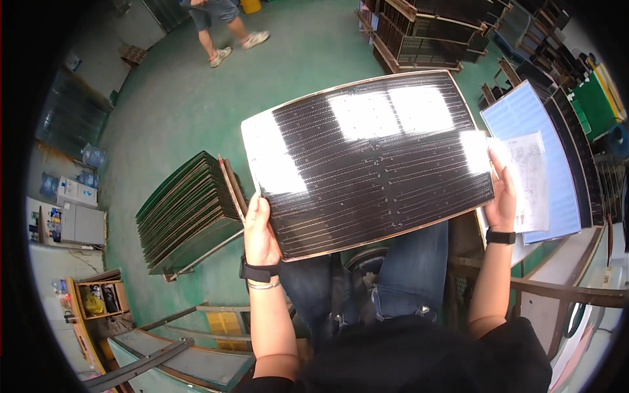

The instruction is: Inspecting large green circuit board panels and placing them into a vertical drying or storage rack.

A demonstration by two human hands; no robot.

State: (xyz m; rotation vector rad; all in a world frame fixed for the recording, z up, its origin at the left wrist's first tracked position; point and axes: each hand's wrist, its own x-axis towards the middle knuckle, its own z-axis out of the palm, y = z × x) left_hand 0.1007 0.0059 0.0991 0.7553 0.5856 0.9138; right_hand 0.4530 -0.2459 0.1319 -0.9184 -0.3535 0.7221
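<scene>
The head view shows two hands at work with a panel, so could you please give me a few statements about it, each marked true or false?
1. The left hand and right hand both hold the dark panel. True.
2. The stack of thin boards stands to the right of the dark panel. False: it stands to the left.
3. A black band circles the right wrist. True.
4. The dark panel's face shows no reflections. False: bright white patches of glare show on it.
5. The other person at the top wears shorts. True.
</scene>
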